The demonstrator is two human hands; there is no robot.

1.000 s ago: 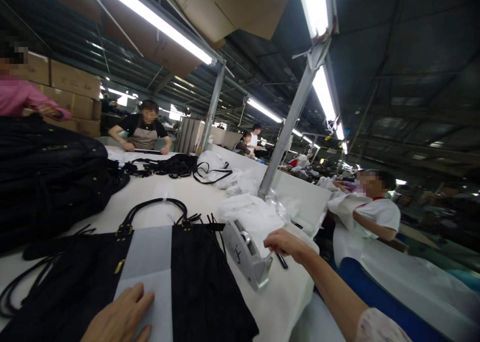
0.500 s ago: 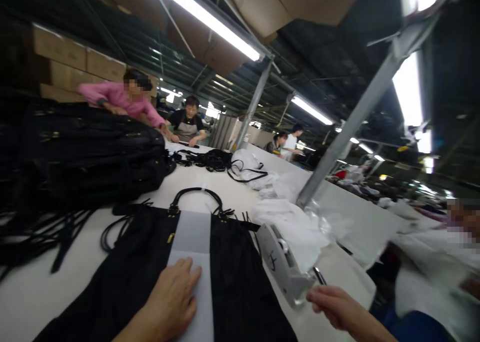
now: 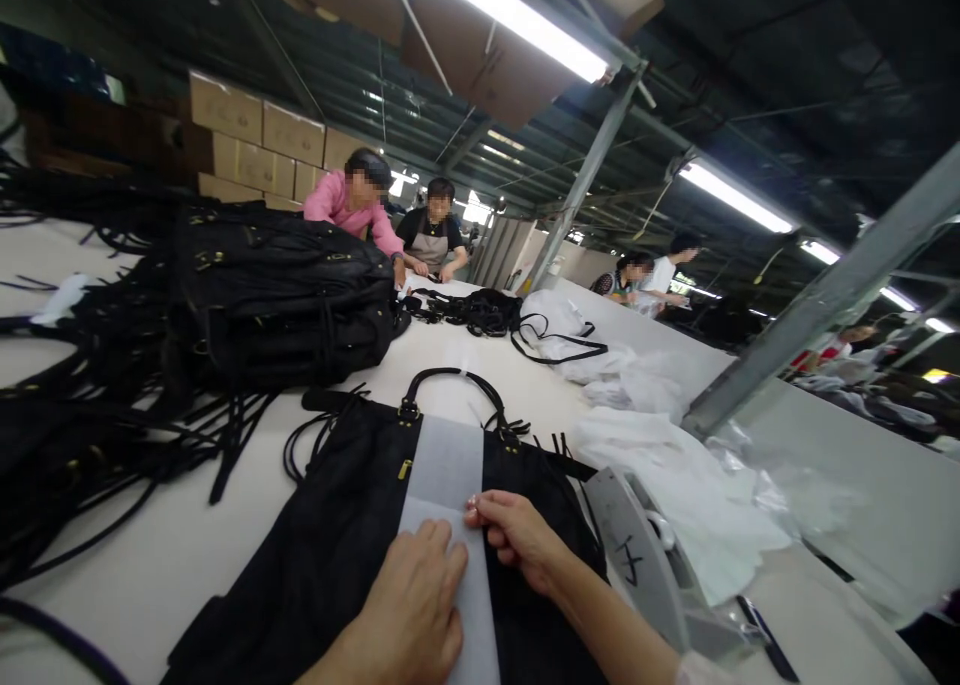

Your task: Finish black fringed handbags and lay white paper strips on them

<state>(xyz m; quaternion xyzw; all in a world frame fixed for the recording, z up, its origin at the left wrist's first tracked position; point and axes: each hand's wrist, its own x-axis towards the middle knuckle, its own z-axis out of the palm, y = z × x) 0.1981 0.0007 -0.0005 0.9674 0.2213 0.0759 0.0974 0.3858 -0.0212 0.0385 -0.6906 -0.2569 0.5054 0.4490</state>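
Note:
A black handbag lies flat in front of me, its looped handle pointing away. A pale strip of paper runs down its middle. My left hand rests on the strip, fingers stretched out and holding nothing. At the strip's right edge my right hand is pinched on a small clear, shiny bit that looks like tape, partly hidden by the fingertips. A grey tape dispenser with a black mark stands right of the bag.
Black bags are piled at left, with loose straps below them. White wrapping sheets lie at right, and a dark pen-like tool is near the dispenser. Two people work at the table's far end. A metal post slants at right.
My right hand has moved left from the tape dispenser to the paper strip. My left hand stays on the strip. The view has turned left.

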